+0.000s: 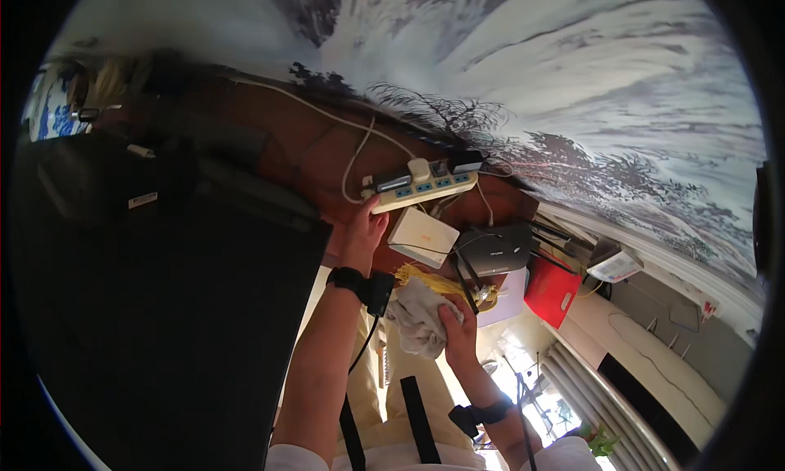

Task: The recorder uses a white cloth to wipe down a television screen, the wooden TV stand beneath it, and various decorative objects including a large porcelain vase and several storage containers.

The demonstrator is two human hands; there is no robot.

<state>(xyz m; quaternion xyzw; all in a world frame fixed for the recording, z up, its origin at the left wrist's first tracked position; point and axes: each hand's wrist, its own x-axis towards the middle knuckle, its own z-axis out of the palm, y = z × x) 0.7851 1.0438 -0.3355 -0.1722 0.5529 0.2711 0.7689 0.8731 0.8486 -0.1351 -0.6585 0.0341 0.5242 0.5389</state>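
Left hand: it's reaching up to the power strip (429,191), its fingers closing on the strip's left end.
Right hand: the fingers are bunching up a pale grey cloth (419,320), keeping a narrow grip on its right side.
Power strip: it's lying aslant by the back of the reddish-brown counter (307,148), and a white plug (419,170) is sitting in it.
Cloth: it's hanging crumpled below the counter's near edge, just beside some yellow fringe (429,277).
White box: a squarish device (423,237) is resting between the strip and the fringe.
Router: a black one (496,250) is standing just right of the white box.
Red thing: a flat red object (550,291) is showing farther right.
Wall: a landscape mural (572,78) is rising behind everything.
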